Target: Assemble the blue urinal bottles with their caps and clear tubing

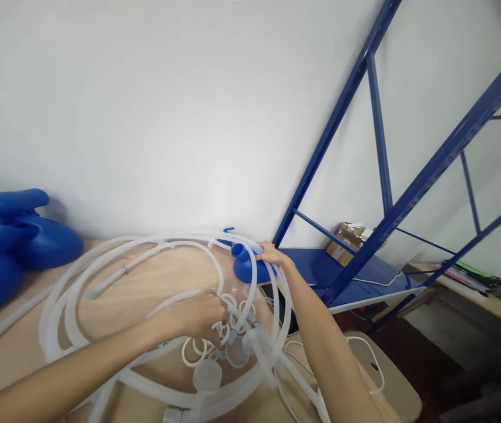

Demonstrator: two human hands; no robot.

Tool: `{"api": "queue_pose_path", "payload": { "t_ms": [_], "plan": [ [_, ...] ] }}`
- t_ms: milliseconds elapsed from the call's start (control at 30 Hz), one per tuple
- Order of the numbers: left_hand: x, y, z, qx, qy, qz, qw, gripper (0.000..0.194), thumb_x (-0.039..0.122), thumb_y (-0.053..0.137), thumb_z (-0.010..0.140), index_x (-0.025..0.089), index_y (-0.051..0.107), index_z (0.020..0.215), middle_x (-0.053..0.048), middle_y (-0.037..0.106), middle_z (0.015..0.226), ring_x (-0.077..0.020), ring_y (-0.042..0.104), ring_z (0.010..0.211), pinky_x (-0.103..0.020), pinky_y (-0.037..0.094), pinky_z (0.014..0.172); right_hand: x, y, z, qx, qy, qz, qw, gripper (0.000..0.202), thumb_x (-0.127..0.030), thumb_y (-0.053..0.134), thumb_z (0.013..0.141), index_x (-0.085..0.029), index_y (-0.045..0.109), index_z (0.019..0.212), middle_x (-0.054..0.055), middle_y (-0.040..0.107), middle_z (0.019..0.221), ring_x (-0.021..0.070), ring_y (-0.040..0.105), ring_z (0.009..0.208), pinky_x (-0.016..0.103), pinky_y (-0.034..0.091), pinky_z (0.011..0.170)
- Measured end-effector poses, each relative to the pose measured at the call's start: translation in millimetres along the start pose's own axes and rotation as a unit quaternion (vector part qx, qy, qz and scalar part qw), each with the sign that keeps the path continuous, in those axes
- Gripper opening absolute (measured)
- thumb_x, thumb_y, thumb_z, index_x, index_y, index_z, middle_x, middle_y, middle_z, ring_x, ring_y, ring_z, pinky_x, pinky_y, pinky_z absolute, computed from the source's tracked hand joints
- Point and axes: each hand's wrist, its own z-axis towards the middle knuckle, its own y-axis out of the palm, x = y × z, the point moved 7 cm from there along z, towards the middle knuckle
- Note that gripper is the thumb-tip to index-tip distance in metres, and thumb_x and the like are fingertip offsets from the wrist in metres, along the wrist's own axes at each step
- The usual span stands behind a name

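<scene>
Translucent white tubing (71, 311) lies in wide loops across the table. My left hand (206, 317) is closed, with curled fingers down in a pile of white rings (192, 351) and clear plastic fittings; its fingertips are hidden. Farther back, my right hand (271, 254) closes over the tubing beside a blue plastic bottle (245, 270) with an open round neck. Some tube loops pass in front of that bottle. Near the left hand lie a round translucent cap (207, 376) and a clear tube connector (259, 346).
Several blue plastic bottles (51, 244) stand at the left against the wall. On the right rises a blue metal rack (377, 129), its shelf holding a cardboard box (345, 244). A dark flat object (293, 323) and a white cable (371, 352) are beside my right arm.
</scene>
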Motion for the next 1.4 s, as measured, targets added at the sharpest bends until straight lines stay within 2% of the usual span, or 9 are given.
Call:
{"api": "queue_pose_path", "payload": {
  "t_ms": [133,300,500,633,833,1000,1200,1267,1400],
  "plan": [
    [-29,-23.6,-29,0.027,-0.092,-0.026,0.995,0.027,0.048,0.074,0.088,0.026,0.079,0.103,-0.006,0.078,0.095,-0.0269,0.073,0.09,-0.034,0.051,0.081,9,-14,-2,0.032,0.055,0.108,0.992,0.025,-0.031,0.073,0.09,-0.015,0.074,0.109,0.009,0.077,0.11,0.0277,0.069,0.11,0.04,0.054,0.099],
    [-83,-39.7,-103,0.069,-0.253,0.025,0.965,0.039,0.049,0.065,0.092,0.022,0.074,0.119,-0.013,0.073,0.121,-0.0338,0.069,0.112,-0.043,0.05,0.098,10,-32,-3,0.077,0.11,0.221,0.966,0.033,-0.038,0.066,0.1,-0.016,0.065,0.124,0.008,0.068,0.122,0.0218,0.069,0.103,0.043,0.061,0.089],
    [-140,-22.9,-207,0.053,-0.415,0.022,0.908,0.062,0.054,0.061,0.086,0.021,0.065,0.138,-0.018,0.058,0.148,-0.0395,0.054,0.137,-0.051,0.043,0.112,-8,-74,-3,0.181,0.102,0.342,0.916,0.015,-0.021,0.06,0.097,-0.014,0.066,0.11,0.014,0.073,0.117,0.0162,0.076,0.086,0.02,0.054,0.061],
    [-159,-8.6,-242,0.019,-0.449,-0.022,0.893,0.077,0.062,0.062,0.077,0.019,0.064,0.141,-0.022,0.058,0.149,-0.0436,0.054,0.137,-0.054,0.043,0.112,-30,-109,-11,0.217,0.054,0.386,0.895,0.026,-0.026,0.065,0.09,-0.018,0.067,0.114,0.012,0.073,0.125,0.0151,0.076,0.087,0.018,0.052,0.058],
    [-153,-41.5,-214,0.132,-0.384,-0.1,0.908,0.076,0.067,0.059,0.081,0.016,0.066,0.137,-0.021,0.064,0.143,-0.0403,0.064,0.126,-0.05,0.047,0.11,-90,-155,-41,0.193,-0.096,0.378,0.9,0.066,-0.039,0.08,0.076,-0.023,0.063,0.138,0.011,0.073,0.128,0.0167,0.073,0.083,0.021,0.048,0.054],
    [-122,-82.9,-158,0.268,-0.339,-0.255,0.865,0.084,0.075,0.054,0.085,0.02,0.053,0.148,-0.018,0.06,0.149,-0.0346,0.067,0.123,-0.046,0.052,0.105,-134,-172,-71,0.142,-0.197,0.381,0.892,0.062,-0.048,0.081,0.079,-0.026,0.065,0.136,0.009,0.077,0.116,0.012,0.065,0.063,0.022,0.044,0.047],
    [-125,-84.4,-130,0.422,-0.31,-0.412,0.746,0.111,0.066,0.075,0.077,0.024,0.021,0.164,-0.023,0.029,0.169,-0.0367,0.043,0.148,-0.05,0.044,0.116,-163,-143,-91,0.075,-0.214,0.369,0.901,0.067,-0.054,0.078,0.084,-0.022,0.061,0.141,0.008,0.079,0.093,0.0121,0.062,0.056,0.023,0.046,0.047],
    [-127,-78.0,-125,0.423,-0.267,-0.473,0.725,0.113,0.061,0.085,0.067,0.021,0.033,0.159,-0.023,0.042,0.162,-0.0374,0.048,0.144,-0.053,0.043,0.117,-166,-129,-91,0.061,-0.218,0.368,0.902,0.071,-0.056,0.076,0.085,-0.022,0.056,0.145,0.008,0.079,0.094,0.0122,0.062,0.057,0.024,0.047,0.05],
    [-121,-79.9,-121,0.432,-0.185,-0.577,0.668,0.082,0.062,0.087,0.064,0.018,0.062,0.128,-0.013,0.067,0.126,-0.0318,0.066,0.116,-0.052,0.059,0.099,-159,-105,-84,0.079,-0.214,0.3,0.926,0.068,-0.058,0.062,0.094,-0.022,0.051,0.15,0.011,0.077,0.104,0.017,0.068,0.068,0.034,0.057,0.065]
  ]
}}
